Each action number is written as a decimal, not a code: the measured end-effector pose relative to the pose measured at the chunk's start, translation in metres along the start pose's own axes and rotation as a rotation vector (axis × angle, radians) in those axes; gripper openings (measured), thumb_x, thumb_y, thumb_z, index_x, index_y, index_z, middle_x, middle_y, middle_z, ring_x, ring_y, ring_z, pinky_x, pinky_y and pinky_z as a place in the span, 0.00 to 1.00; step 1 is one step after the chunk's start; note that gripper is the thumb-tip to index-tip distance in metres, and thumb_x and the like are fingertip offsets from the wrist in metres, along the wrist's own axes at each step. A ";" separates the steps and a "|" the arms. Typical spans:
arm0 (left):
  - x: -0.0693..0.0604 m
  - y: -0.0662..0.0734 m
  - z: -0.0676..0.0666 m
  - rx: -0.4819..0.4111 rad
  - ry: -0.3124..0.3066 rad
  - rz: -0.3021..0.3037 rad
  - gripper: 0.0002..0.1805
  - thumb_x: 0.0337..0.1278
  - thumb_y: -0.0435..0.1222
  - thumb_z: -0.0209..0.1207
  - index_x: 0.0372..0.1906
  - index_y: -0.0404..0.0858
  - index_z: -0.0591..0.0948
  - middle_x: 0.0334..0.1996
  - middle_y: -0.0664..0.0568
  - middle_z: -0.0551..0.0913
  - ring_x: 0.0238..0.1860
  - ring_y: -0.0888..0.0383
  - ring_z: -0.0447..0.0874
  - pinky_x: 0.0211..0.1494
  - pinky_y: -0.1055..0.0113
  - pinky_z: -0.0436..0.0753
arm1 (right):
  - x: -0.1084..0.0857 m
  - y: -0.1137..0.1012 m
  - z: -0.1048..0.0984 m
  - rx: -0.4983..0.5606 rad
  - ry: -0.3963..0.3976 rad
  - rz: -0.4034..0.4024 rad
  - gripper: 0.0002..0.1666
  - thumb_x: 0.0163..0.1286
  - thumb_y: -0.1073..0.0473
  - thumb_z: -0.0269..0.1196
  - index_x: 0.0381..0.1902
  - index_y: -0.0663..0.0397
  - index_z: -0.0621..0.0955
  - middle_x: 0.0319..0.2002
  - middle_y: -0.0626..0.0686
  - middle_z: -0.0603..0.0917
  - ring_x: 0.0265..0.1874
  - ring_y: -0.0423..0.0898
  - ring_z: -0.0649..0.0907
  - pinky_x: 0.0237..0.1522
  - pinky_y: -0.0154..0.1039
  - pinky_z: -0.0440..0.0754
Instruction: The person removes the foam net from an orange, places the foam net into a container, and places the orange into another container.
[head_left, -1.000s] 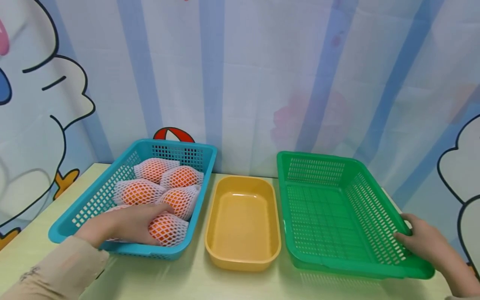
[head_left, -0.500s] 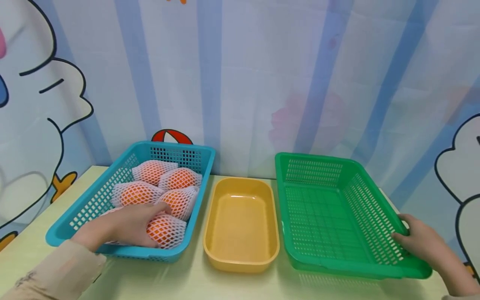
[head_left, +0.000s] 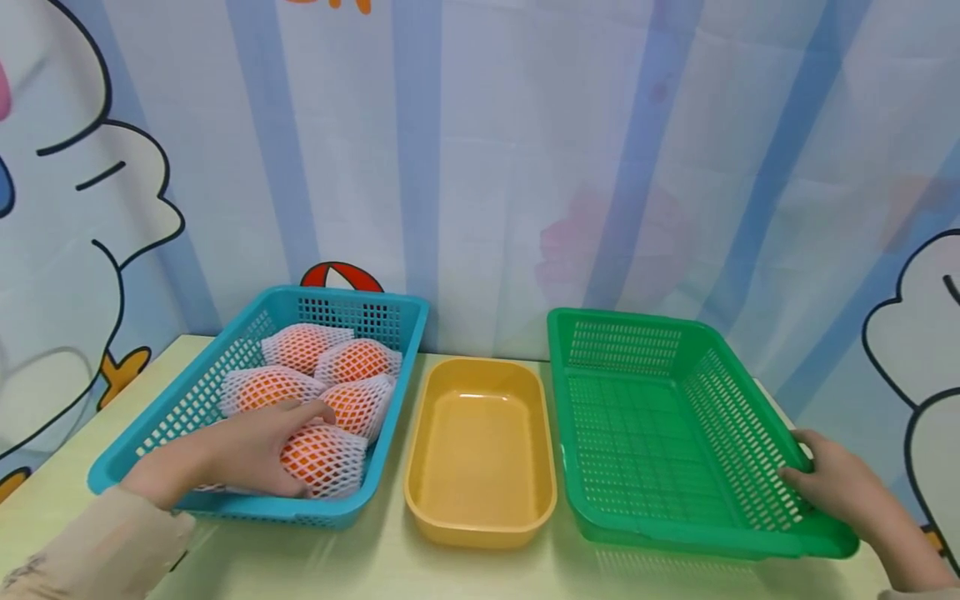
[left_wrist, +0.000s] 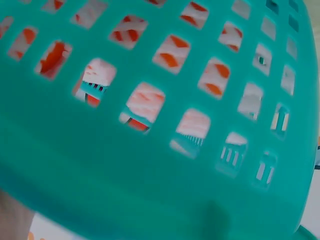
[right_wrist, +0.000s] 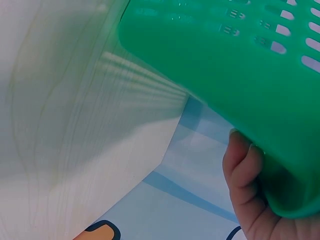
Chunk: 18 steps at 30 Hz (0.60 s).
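At the left of the head view, a blue perforated basket (head_left: 403, 387) holds several orange fruits in white foam nets. My left hand (head_left: 243, 450) is inside its near part, with thumb and fingers curled round the nearest netted orange fruit (head_left: 322, 460). In the left wrist view the basket's outer wall (left_wrist: 125, 165) covers the hand's work; netted fruit shows through its holes. To the right, my right hand (head_left: 843, 483) grips the near right side rim of a green perforated basket (head_left: 645, 433). Its fingers (right_wrist: 245, 170) curl under that rim in the right wrist view.
A yellow plastic tub (head_left: 487, 442) stands between the two baskets on the pale wood-grain table (head_left: 420, 575). Behind them hangs a blue-and-white striped cartoon curtain (head_left: 495, 167), close to the table's back edge.
The head view has shifted slightly, so the scene sits a little lower and further left. My left hand and the gripped fruit have moved slightly left. My right hand keeps its hold.
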<state>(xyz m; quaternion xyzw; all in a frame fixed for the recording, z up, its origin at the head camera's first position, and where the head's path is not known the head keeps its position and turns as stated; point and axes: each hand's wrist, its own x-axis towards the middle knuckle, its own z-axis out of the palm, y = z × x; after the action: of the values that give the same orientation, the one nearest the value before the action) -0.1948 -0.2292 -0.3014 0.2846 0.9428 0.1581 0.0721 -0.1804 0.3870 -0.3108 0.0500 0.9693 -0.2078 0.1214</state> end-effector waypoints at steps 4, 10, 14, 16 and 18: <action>-0.003 0.002 -0.002 0.002 0.024 0.023 0.38 0.36 0.51 0.69 0.57 0.44 0.70 0.58 0.40 0.70 0.52 0.47 0.72 0.48 0.48 0.74 | 0.000 0.000 0.000 0.007 -0.005 0.000 0.41 0.67 0.59 0.57 0.60 0.88 0.52 0.46 0.80 0.69 0.31 0.51 0.80 0.30 0.47 0.77; -0.005 0.002 -0.004 0.034 0.060 0.044 0.39 0.34 0.52 0.70 0.57 0.44 0.70 0.58 0.38 0.70 0.50 0.47 0.74 0.45 0.49 0.75 | 0.001 0.001 -0.001 0.007 -0.013 -0.003 0.42 0.67 0.58 0.57 0.60 0.88 0.51 0.47 0.81 0.68 0.32 0.52 0.80 0.30 0.47 0.77; -0.006 0.003 -0.006 0.040 0.076 0.040 0.39 0.33 0.51 0.70 0.57 0.45 0.71 0.57 0.40 0.70 0.47 0.51 0.74 0.43 0.53 0.75 | 0.001 0.001 -0.001 0.013 -0.018 0.002 0.42 0.67 0.58 0.57 0.60 0.87 0.51 0.47 0.81 0.68 0.31 0.51 0.80 0.30 0.47 0.77; -0.006 0.004 -0.008 0.038 0.081 0.029 0.38 0.33 0.51 0.70 0.56 0.46 0.71 0.55 0.42 0.71 0.45 0.53 0.73 0.42 0.54 0.74 | 0.001 0.001 0.000 0.018 -0.017 0.004 0.42 0.67 0.59 0.57 0.60 0.87 0.50 0.47 0.81 0.68 0.31 0.50 0.80 0.30 0.46 0.77; -0.007 0.005 -0.009 0.040 0.089 0.020 0.38 0.33 0.50 0.70 0.56 0.46 0.71 0.54 0.44 0.71 0.45 0.53 0.72 0.42 0.54 0.74 | 0.001 0.000 0.000 0.027 -0.017 0.005 0.41 0.67 0.59 0.56 0.60 0.87 0.50 0.46 0.81 0.68 0.30 0.49 0.80 0.29 0.46 0.77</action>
<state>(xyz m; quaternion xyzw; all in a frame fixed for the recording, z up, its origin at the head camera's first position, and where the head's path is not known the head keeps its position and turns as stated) -0.1884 -0.2315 -0.2911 0.2883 0.9451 0.1524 0.0230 -0.1815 0.3874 -0.3112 0.0520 0.9653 -0.2208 0.1294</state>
